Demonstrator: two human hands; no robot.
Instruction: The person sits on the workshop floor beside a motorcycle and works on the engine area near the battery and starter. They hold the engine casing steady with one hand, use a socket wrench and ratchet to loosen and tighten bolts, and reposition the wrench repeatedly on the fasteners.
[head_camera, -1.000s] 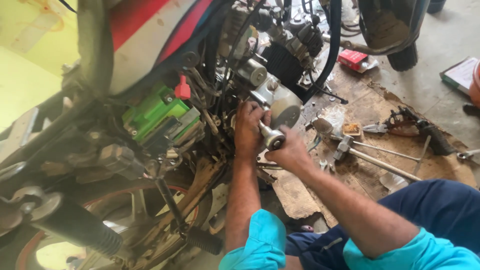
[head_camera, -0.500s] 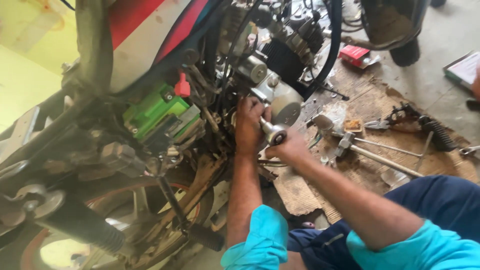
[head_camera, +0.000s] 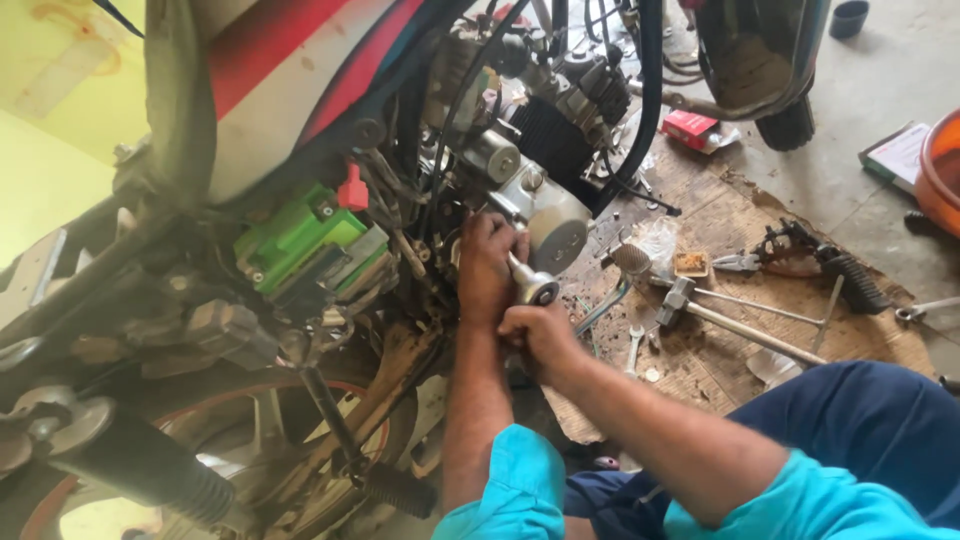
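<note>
**Socket wrench gripped at the engine side**

At the centre of the frame, a metal socket wrench (head_camera: 530, 285) is held against the motorcycle engine (head_camera: 545, 215). The left hand (head_camera: 488, 270) is wrapped around the socket end where it meets the engine case, and the right hand (head_camera: 535, 335) is clenched around the handle just below the round, shiny ratchet head. The fastener itself is hidden behind the left hand's fingers.

A slip is judged to be the main risk: the steel is smooth and the hands look greasy, so the socket could be thrown off the fastener and the knuckles driven into the hard cast-metal case or the cables (head_camera: 440, 190) close beside it. A tilted socket could also round off the fastener.

The engine case is dull grey, rounded and smeared with oil. To its left a green plastic box-shaped part (head_camera: 295, 240) is seen, with a small red cap (head_camera: 352, 190) above it. At the lower left a ribbed rubber footpeg (head_camera: 400, 490) and a spoked wheel (head_camera: 250, 440) are seen. On the right, long T-handle wrenches (head_camera: 740, 320) and spanners are scattered over a torn, stained sheet of cardboard (head_camera: 740, 215) on the concrete floor (head_camera: 870, 80).
</note>
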